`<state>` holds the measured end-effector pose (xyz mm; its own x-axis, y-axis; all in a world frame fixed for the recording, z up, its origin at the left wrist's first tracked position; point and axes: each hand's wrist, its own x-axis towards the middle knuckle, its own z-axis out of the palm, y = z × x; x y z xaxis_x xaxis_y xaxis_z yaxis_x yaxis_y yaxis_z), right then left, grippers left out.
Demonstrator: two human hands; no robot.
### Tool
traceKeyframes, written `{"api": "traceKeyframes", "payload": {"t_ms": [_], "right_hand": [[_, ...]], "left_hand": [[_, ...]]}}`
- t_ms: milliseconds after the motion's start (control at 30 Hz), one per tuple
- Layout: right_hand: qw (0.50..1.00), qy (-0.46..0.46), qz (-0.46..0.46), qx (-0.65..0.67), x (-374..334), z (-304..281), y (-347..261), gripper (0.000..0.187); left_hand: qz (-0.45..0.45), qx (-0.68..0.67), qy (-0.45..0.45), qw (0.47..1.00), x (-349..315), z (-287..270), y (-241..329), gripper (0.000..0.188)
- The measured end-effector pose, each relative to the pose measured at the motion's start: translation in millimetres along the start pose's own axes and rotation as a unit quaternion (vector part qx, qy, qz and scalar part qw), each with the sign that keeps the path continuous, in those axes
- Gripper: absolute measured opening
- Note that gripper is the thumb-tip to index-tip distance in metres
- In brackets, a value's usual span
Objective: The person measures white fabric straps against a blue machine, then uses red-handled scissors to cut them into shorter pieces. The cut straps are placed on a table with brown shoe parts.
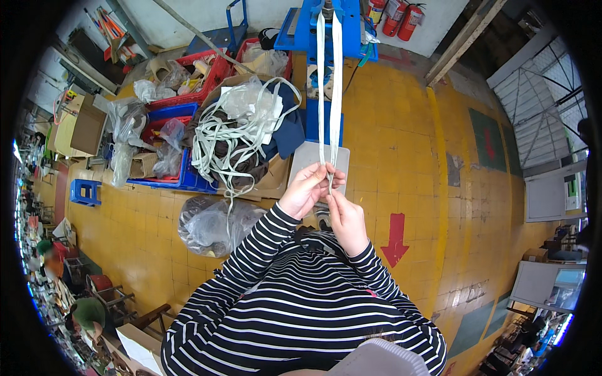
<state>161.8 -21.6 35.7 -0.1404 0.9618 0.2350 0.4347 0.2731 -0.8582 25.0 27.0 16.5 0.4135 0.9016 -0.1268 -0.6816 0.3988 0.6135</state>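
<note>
Two lengths of a flat white strap (pixel 337 81) run from a blue machine (pixel 311 37) down to my hands in front of my chest. My left hand (pixel 307 188) is closed on the strap where the two lengths come together, fingers pinching it. Just below and to the right, my right hand (pixel 347 219) pinches the strap's lower end between thumb and fingers. A big tangled heap of pale narrow strap (pixel 216 141) lies on dark cloth and a clear bag at the left, one strand hanging down.
Left of the machine stand a blue crate (pixel 204 182), red crates (pixel 216 78) and a cardboard box (pixel 81 125). A clear bag of dark material (pixel 210 229) sits on the yellow floor near my left arm. Fire extinguishers (pixel 411 23) stand by the far wall. People sit at the lower left.
</note>
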Motion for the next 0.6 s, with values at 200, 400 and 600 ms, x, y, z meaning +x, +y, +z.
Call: {"api": "traceKeyframes", "payload": {"t_ms": [200,400,600], "right_hand": [[0.997,-0.06,0.016,-0.051,-7,8,-5,0.011],[0.994,-0.076,0.009,-0.075,-5,10,-12,0.011],[0.979,-0.181,-0.021,-0.088,-3,-21,-48,0.022]], "left_hand": [[0.048,0.076,0.024,0.996,-3,-7,-2,0.031],[0.061,0.035,0.012,0.997,-4,-19,-7,0.023],[0.127,0.19,0.071,0.971,-2,-29,-9,0.027]]}}
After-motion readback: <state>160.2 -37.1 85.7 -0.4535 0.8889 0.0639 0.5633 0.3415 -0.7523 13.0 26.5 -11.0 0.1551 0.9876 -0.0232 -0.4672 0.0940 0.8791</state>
